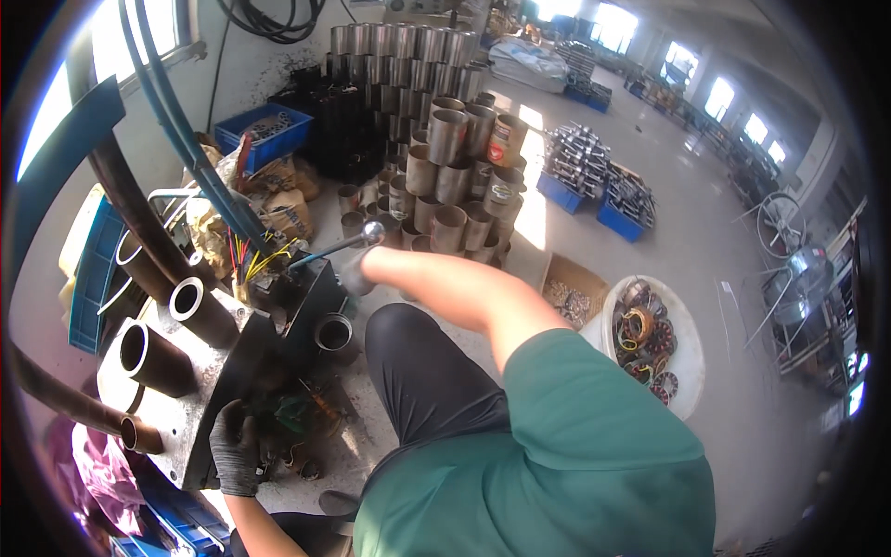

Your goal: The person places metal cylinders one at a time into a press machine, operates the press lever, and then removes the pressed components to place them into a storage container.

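My left hand (235, 450), in a dark grey glove, rests against the near edge of a metal machine table (219, 385). Its fingers point up along that edge, with nothing visible in them. My right hand (356, 273), in a lighter grey glove, is stretched ahead beside the machine's dark side. Just above it is a blue lever (325, 252) ending in a shiny ball knob (373, 232); its fingers are too hidden to show whether they touch anything. Thick dark tubes (156, 358) stand upright on the table. An open metal cylinder (334, 336) stands below the right hand.
Steel cylinders (449, 227) are stacked ahead. Yellow and red wires (255, 265) stick out beside the lever. On my right are a white tub (691, 357) of copper-wound motor parts and a cardboard box (574, 286). Blue crates (622, 219) of metal parts stand farther off.
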Motion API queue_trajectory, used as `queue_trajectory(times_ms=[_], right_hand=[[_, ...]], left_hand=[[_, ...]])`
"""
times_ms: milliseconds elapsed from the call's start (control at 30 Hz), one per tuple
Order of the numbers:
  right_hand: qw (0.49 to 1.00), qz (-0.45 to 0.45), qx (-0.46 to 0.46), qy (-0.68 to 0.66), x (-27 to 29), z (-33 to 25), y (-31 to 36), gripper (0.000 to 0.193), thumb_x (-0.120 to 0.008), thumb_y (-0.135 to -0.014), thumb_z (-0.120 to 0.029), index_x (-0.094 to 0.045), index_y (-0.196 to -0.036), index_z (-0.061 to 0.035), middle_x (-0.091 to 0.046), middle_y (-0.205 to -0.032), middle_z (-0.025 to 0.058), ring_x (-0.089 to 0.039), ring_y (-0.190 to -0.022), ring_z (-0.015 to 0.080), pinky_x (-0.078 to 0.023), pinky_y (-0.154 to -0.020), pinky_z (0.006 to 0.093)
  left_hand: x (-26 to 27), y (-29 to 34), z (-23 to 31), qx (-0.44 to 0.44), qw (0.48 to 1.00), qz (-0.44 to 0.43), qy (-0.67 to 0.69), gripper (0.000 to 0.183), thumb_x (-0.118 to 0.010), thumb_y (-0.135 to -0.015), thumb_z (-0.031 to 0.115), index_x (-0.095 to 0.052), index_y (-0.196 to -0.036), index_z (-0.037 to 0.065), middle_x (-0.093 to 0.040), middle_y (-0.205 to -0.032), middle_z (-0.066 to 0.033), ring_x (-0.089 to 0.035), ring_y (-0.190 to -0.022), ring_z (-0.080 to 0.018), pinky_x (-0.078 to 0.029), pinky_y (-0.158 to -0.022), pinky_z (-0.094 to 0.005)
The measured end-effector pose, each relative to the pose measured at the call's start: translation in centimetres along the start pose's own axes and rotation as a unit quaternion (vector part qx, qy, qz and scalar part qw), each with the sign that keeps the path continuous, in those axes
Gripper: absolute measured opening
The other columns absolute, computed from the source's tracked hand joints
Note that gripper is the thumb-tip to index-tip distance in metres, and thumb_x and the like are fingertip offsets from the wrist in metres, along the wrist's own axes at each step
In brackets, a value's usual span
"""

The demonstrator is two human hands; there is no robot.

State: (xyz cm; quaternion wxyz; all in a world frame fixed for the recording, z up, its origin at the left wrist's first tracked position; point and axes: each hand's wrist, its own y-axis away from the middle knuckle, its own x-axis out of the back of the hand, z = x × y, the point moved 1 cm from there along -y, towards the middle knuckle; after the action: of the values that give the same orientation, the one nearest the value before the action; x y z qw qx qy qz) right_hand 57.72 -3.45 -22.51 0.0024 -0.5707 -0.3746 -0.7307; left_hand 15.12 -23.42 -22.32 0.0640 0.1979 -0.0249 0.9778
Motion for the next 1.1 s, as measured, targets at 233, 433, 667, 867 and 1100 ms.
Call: queue_trajectory(times_ms=[233, 433, 667, 867, 1100], right_hand=[[0.981, -0.031, 0.189, -0.034, 2.8, -15.5, -6.8, 0.036, -0.063, -0.086, -0.017, -0.075, -0.118, -0.0063, -0.076, -0.110, 0.0185, -0.072, -0.100, 0.0349, -0.056, -0.088, 0.0468], [0.956, -0.046, 0.289, -0.022, 4.0, -22.5, -8.1, 0.040, -0.064, -0.086, -0.021, -0.073, -0.123, -0.0096, -0.075, -0.112, 0.0188, -0.072, -0.101, 0.0357, -0.055, -0.090, 0.0459], [0.920, 0.003, 0.346, -0.186, 4.0, -23.3, -9.0, 0.041, -0.081, -0.086, -0.016, -0.070, -0.119, 0.0053, -0.075, -0.110, 0.0234, -0.073, -0.102, 0.0331, -0.056, -0.090, 0.0404], [0.890, -0.035, 0.409, -0.198, -1.5, -22.2, -17.6, 0.043, -0.071, -0.093, -0.003, -0.060, -0.133, 0.0088, -0.071, -0.125, 0.0200, -0.067, -0.116, 0.0276, -0.054, -0.098, 0.0376], [0.692, -0.382, 0.152, -0.593, -11.3, -11.3, -30.4, 0.036, -0.043, -0.112, -0.030, -0.065, -0.123, -0.0030, -0.069, -0.114, 0.0056, -0.063, -0.105, 0.0205, -0.050, -0.096, 0.0340]], left_hand=[[0.8, 1.4, 1.1, -0.061, 0.989, 0.101, -0.091, 0.022, -0.065, -0.097, 0.001, -0.066, -0.119, -0.002, -0.073, -0.106, -0.0102, -0.069, -0.098, -0.0179, -0.053, -0.091, -0.0304], [7.9, 7.0, 4.1, -0.114, 0.917, 0.328, -0.195, 0.023, -0.070, -0.093, -0.001, -0.070, -0.116, -0.001, -0.076, -0.101, -0.0107, -0.074, -0.090, -0.0169, -0.059, -0.081, -0.0319], [15.7, 23.4, -0.1, -0.066, 0.798, 0.596, 0.062, 0.025, -0.070, -0.097, 0.008, -0.067, -0.121, 0.002, -0.073, -0.104, -0.0089, -0.068, -0.096, -0.0160, -0.054, -0.086, -0.0310], [8.2, 49.0, -1.6, 0.174, 0.642, 0.743, -0.070, 0.023, -0.069, -0.099, 0.006, -0.067, -0.121, -0.002, -0.071, -0.099, -0.0085, -0.068, -0.091, -0.0157, -0.056, -0.083, -0.0296], [0.4, 72.1, 1.2, 0.258, 0.440, 0.825, -0.244, 0.020, -0.068, -0.095, 0.010, -0.069, -0.112, -0.002, -0.072, -0.099, -0.0083, -0.066, -0.091, -0.0174, -0.054, -0.087, -0.0319]])
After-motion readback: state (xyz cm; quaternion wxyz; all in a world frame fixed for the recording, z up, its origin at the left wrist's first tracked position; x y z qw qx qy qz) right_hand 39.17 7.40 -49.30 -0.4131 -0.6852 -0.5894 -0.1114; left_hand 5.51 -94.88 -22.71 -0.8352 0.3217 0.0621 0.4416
